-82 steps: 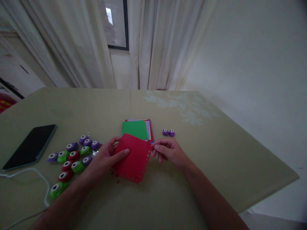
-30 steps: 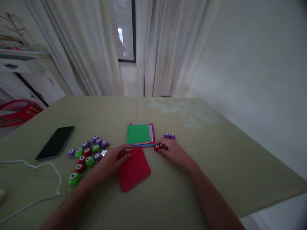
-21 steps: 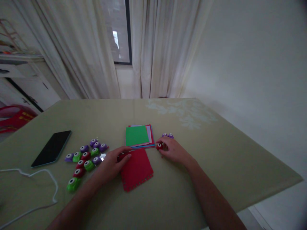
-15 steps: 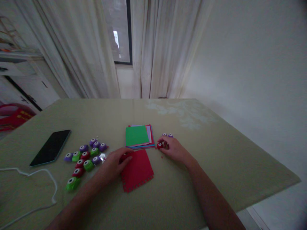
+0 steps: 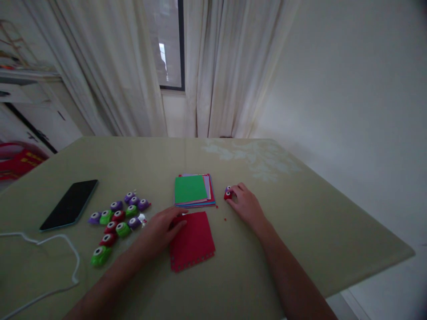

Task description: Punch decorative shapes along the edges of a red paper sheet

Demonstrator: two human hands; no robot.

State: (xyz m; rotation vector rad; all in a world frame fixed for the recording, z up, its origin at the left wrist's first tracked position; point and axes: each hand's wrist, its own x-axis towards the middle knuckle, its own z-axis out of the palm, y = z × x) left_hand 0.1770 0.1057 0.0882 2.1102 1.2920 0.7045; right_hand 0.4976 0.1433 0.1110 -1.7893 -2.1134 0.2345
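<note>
Greenish table (image 5: 300, 209) holds it all. Red punched sheet (image 5: 192, 240) lies dead center, left hand (image 5: 163, 226) resting flat and open on its 10 o'clock corner. Right hand (image 5: 245, 204) at 2 o'clock from the sheet curls loosely over a small red paper punch (image 5: 227, 194); can't tell if it's actually gripping.

Paper stack (image 5: 193, 190) at tabletop (image 5: 300, 209) centre; loose sheet (image 5: 191, 240) before it — under the left hand (image 5: 163, 226). Punches (image 5: 116, 218) cluster left, phone (image 5: 69, 204) farther left; small punch (image 5: 228, 194) right of stack, touching the right hand (image 5: 246, 205).
</note>
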